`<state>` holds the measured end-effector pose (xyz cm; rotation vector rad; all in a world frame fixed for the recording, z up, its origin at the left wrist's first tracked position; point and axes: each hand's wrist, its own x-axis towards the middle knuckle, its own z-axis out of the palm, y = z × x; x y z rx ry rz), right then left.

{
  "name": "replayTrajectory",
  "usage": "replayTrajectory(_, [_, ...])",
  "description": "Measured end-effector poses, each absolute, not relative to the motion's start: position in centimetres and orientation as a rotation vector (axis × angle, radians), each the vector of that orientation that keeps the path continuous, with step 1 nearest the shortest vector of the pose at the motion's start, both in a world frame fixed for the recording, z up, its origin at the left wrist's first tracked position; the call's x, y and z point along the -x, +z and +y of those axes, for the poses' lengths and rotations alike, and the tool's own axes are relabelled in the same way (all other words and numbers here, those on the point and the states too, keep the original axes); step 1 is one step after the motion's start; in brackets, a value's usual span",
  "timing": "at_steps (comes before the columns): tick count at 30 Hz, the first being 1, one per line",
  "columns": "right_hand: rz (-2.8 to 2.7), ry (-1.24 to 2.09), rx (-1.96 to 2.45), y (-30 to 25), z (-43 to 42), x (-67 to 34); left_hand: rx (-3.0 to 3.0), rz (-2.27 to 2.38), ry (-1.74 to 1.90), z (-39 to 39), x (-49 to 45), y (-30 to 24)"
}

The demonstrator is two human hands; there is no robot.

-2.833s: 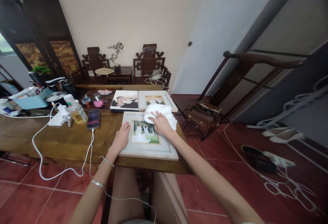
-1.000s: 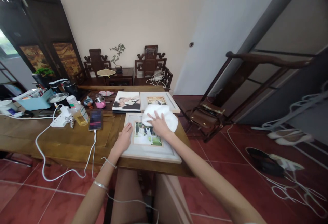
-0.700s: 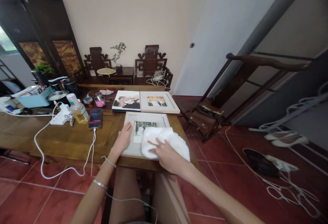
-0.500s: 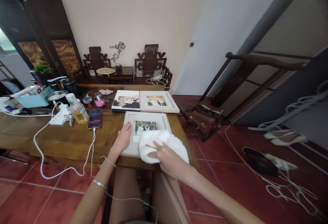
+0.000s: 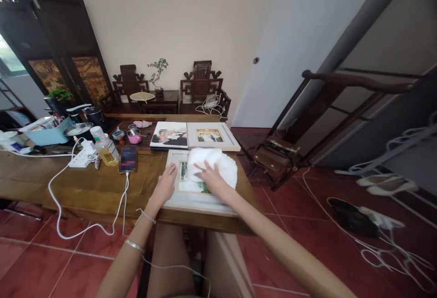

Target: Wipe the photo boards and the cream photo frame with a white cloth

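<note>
A light wooden photo frame (image 5: 210,208) lies flat near the front edge of the wooden table. The fingers of my left hand (image 5: 166,183) lie stretched out along its left border. With spread fingers, my right hand (image 5: 214,180) holds a bunched white cloth (image 5: 228,166) against the upper right part of the frame. The cloth and hand hide much of the picture; a strip of it shows at the left and bottom. Just behind lie a second framed photo (image 5: 230,142) and a flat photo panel or album (image 5: 174,141).
Left on the table (image 5: 136,193) are a phone (image 5: 128,159) on a white cable, a bottle of yellowish liquid (image 5: 106,148), a white power strip (image 5: 82,154), a pink cup (image 5: 134,136) and a blue box (image 5: 51,132). A dark wooden chair (image 5: 303,111) with a brown bag (image 5: 273,158) stands right.
My right hand has slid the white cloth up and away from me, from the frame's lower right corner to its upper right. My left hand stays on the left border.
</note>
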<state>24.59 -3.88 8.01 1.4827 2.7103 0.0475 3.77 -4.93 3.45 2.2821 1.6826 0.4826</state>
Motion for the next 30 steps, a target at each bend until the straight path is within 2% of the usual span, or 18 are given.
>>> replayTrajectory(8, [2.767,-0.46,-1.218,9.6,-13.2,-27.9,-2.29,1.692,0.493,-5.1,-4.0,3.5])
replayTrajectory(11, [2.769,-0.392,-1.239,9.1,-12.0,-28.2,-2.307,1.701,0.46,-5.0,-4.0,3.5])
replayTrajectory(17, [2.728,0.125,-1.551,7.1,-3.0,-27.2,-2.307,1.682,0.425,-4.8,-3.8,3.5])
replayTrajectory(20, [2.705,0.244,-1.657,6.8,0.6,-26.6,-2.305,1.686,0.439,-4.7,-3.7,3.3])
replayTrajectory(23, [2.72,0.236,-1.644,6.5,1.1,-25.7,-2.307,1.683,0.476,-4.7,-3.6,3.2])
replayTrajectory(26, [2.753,0.175,-1.565,6.2,-2.0,-25.0,-2.293,1.677,0.511,-4.7,-3.6,3.2])
replayTrajectory(30, [2.8,-0.128,-1.359,7.9,-9.0,-25.5,-2.265,1.677,0.556,-4.9,-3.8,3.2])
